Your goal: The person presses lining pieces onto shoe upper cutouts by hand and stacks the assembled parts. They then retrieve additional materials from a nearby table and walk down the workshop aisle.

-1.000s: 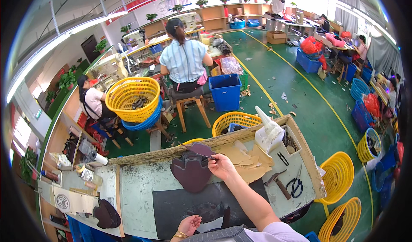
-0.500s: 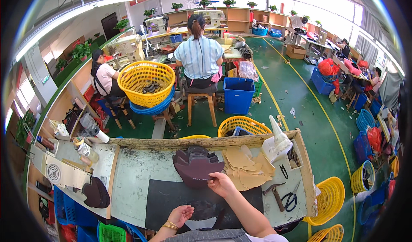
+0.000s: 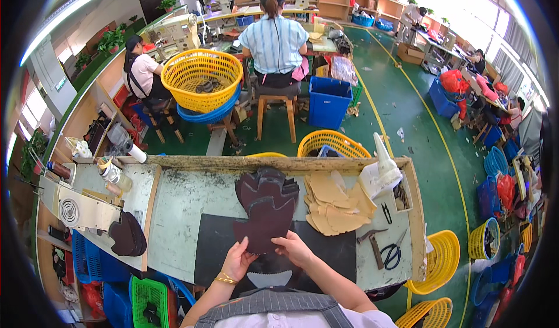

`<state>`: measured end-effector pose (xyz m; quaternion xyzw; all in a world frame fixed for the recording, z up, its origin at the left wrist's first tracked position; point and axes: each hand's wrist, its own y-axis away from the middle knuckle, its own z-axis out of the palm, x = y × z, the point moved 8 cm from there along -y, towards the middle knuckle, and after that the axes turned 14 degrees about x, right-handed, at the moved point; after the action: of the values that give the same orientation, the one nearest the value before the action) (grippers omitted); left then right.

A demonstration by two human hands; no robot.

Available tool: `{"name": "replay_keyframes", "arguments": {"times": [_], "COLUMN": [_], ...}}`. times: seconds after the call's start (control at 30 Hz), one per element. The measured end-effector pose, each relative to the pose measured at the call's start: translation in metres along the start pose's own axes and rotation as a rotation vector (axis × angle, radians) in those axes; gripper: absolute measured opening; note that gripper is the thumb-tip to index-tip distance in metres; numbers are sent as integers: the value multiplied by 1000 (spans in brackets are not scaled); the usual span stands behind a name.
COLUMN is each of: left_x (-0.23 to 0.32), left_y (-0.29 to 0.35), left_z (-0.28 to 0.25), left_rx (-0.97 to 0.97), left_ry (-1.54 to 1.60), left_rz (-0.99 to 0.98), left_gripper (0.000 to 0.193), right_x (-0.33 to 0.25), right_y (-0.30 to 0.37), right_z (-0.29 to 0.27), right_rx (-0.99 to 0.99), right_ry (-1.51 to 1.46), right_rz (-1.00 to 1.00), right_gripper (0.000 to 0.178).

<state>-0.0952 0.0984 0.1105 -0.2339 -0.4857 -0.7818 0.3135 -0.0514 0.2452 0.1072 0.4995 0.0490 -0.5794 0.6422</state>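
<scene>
A dark maroon cut piece (image 3: 265, 226) with a notched outline, like a shoe-upper part, is held by its near edge in both hands. My left hand (image 3: 237, 260) pinches the near left corner, and my right hand (image 3: 293, 249) pinches the near right corner. Beyond it lies a stack of similar dark pieces (image 3: 256, 187), partly covered by the held one. Beneath my hands is a black mat (image 3: 218, 243). A pale piece with a toothed edge (image 3: 269, 279) lies on the mat close to my body.
Tan cut pieces (image 3: 335, 203) are piled right of the stack. Black-handled scissors (image 3: 393, 252), a hammer (image 3: 372, 243) and small snips (image 3: 386, 213) lie at the right, near a white box (image 3: 381, 179). A white machine (image 3: 84, 208) stands left. Yellow baskets (image 3: 439, 264) and seated co-workers surround the bench.
My right hand has drawn one maroon piece off the stack toward me. My left hand has moved up and now grips its near edge too. The whole view has shifted slightly.
</scene>
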Motion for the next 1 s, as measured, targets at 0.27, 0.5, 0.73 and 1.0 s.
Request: {"name": "replay_keyframes", "arguments": {"times": [0.27,0.5,0.73,1.0], "left_x": [18,60,5,-7], "left_y": [-13,-75,-190,-184], "left_z": [11,19,-29,-38], "left_rx": [-8,14,97,252], "left_ry": [-1,-25,-182,-190], "left_rz": [112,138,-32,-68], "left_gripper": [27,25,16,24], "right_x": [14,67,121,109], "right_y": [23,72,99,65], "right_z": [-32,-137,-156,-117], "right_rx": [116,408,512,960], "right_ry": [103,49,134,1093], "right_rz": [-94,-56,44,-541], "right_gripper": [20,15,21,59]}}
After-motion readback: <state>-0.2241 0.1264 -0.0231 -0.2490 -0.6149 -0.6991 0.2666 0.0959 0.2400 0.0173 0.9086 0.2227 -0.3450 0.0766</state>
